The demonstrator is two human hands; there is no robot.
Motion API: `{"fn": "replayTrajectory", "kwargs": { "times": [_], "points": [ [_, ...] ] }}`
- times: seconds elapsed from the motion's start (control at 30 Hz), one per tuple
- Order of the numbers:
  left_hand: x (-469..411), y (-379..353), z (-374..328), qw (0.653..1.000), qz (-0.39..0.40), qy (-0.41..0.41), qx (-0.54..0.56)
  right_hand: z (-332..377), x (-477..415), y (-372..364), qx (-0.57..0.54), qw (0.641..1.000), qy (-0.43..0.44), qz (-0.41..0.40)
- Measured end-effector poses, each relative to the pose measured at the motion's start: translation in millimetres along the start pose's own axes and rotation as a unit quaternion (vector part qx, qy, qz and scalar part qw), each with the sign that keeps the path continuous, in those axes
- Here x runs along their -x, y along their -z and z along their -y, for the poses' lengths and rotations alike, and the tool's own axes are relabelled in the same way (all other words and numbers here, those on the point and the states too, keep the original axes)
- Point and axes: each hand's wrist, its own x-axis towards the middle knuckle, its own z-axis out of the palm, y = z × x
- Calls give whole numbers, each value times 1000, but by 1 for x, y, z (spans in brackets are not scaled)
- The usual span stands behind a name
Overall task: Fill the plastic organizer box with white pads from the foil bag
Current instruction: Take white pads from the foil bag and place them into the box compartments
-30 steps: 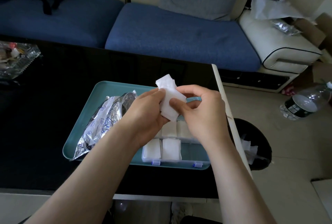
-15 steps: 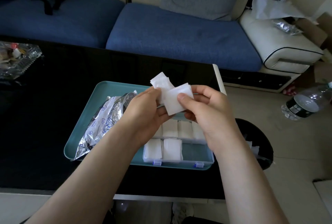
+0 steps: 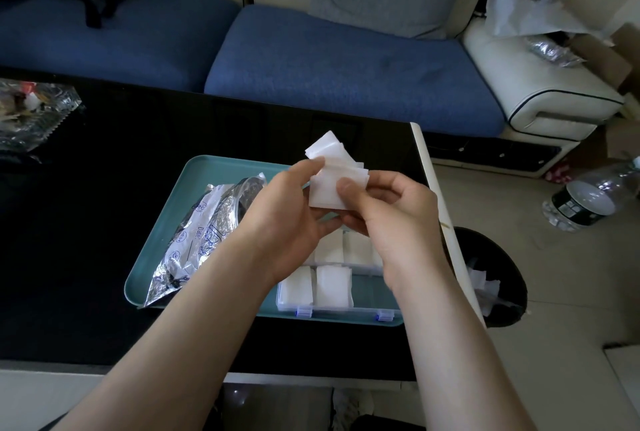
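Observation:
Both hands hold a small stack of white pads (image 3: 329,171) above the teal tray (image 3: 207,171). My left hand (image 3: 287,212) pinches the stack's upper left part. My right hand (image 3: 391,219) grips its lower right, thumb on the front pad. Below the hands, the clear plastic organizer box (image 3: 367,295) sits on the tray's right side; several of its compartments hold white pads (image 3: 332,285). The crumpled foil bag (image 3: 201,240) with blue print lies on the tray's left side, its mouth facing the hands.
The tray rests on a black table (image 3: 104,223) near its right edge. A glass dish (image 3: 31,112) stands at the far left. A black bin (image 3: 495,275) with white scraps sits on the floor to the right, a plastic bottle (image 3: 585,202) beyond it. A blue sofa (image 3: 329,60) is behind.
The fanned pads have been drawn back together into one stack between both hands. The hands sit slightly higher and closer together.

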Motion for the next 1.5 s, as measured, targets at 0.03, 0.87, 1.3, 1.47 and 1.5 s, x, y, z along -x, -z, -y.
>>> {"fn": "replayTrajectory", "kwargs": {
  "times": [0.03, 0.87, 1.3, 1.47, 1.5],
  "points": [
    [-1, 1, 1, 1000, -9, -6, -14, -1, 0, 0, 14, 1000, 13, -8],
    [1, 6, -2, 938, -48, -74, -336, 1, -8, 11, 236, 939, 241, 67],
    [5, 8, -3, 925, 5, -30, -378, -3, 1, 10, 428, 857, 215, 192],
    [6, 7, -2, 915, 32, -7, -402, -6, -2, 11, 433, 853, 244, 157],
    [6, 7, -1, 913, 38, -3, -406, -6, -2, 11, 431, 854, 242, 162]
  ]
}}
